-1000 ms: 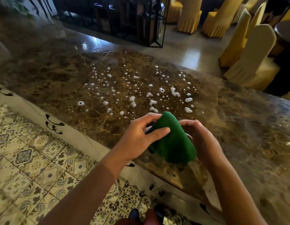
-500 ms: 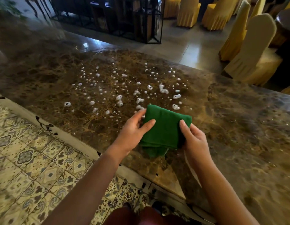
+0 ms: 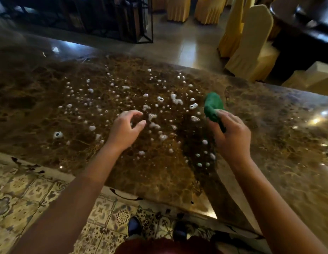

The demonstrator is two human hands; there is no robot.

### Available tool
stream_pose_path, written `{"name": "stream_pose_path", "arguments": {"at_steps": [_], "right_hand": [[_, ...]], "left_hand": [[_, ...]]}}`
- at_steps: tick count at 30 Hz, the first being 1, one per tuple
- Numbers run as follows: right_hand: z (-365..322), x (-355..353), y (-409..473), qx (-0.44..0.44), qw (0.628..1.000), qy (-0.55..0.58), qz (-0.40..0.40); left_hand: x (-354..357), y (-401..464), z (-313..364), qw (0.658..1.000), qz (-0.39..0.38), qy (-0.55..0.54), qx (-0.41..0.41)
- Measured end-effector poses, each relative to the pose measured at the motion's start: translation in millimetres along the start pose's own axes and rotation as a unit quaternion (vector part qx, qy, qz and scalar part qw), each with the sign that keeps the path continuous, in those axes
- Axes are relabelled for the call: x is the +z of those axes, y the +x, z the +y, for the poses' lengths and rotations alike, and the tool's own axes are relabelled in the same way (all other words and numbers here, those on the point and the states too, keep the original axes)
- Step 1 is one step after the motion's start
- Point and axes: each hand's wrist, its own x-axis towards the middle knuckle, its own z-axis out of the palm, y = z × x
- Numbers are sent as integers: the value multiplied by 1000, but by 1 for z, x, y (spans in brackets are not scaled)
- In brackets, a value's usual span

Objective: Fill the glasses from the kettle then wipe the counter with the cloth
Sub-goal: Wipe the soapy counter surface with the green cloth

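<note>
The brown marble counter [image 3: 269, 129] is dotted all over with white foam droplets [image 3: 176, 99], thickest across its middle and reaching down toward the near edge. The right hand [image 3: 231, 136] has the green cloth [image 3: 212, 107] bunched in its grip, fingers curled round the lower part so the rest sticks out beyond the fingertips at the right fringe of the foam. Whether the cloth touches the stone or hangs just above it, I cannot tell from here; the picture is a bit smeared there. The left hand [image 3: 125, 128] holds nothing: its fingers are loosely curled, thumb and forefinger near each other, over the foam patch, well apart from the cloth. Both forearms are bare.

Beyond the counter stand chairs in yellow covers [image 3: 249, 44] on a glossy floor, and a dark metal-framed shelf unit [image 3: 108, 17] at the back left. On the near side is a patterned tile floor [image 3: 31, 195], with the person's dark shoes [image 3: 134, 226] just showing.
</note>
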Motion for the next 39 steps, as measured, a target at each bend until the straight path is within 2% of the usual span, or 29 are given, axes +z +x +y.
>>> {"name": "stream_pose_path", "arguments": {"at_steps": [3, 5, 8, 10, 13, 16, 20, 23, 26, 31, 34, 39], "right_hand": [[-5, 35, -21, -4, 974, -156, -165], [-13, 47, -37, 14, 962, -177, -209], [-23, 52, -34, 99, 981, -127, -112], [-27, 64, -20, 169, 978, -110, -57], [-30, 100, -3, 299, 945, -92, -94], [-24, 122, -18, 305, 933, -153, -112], [-9, 117, -24, 325, 925, -171, -95], [-2, 128, 4, 334, 918, -192, -93], [15, 141, 53, 327, 919, -198, -96], [35, 169, 148, 283, 925, -194, -161], [9, 191, 152, 157, 939, -192, -237], [-49, 172, 30, -54, 937, -115, -327]], "left_hand": [[-24, 24, -43, 994, -21, 107, 15], [-38, 40, -68, 988, -50, 147, 11], [-53, 63, -94, 979, -79, 189, 19], [-59, 80, -102, 973, -71, 216, 36], [-64, 100, -106, 953, -114, 281, -8], [-64, 111, -118, 937, -201, 281, -59], [-57, 110, -135, 921, -216, 322, -42], [-53, 108, -137, 917, -224, 326, -39], [-54, 110, -135, 916, -235, 322, -46], [-52, 112, -133, 923, -238, 293, -76], [-51, 114, -133, 924, -240, 283, -88], [-53, 114, -130, 938, -233, 230, -114]]}}
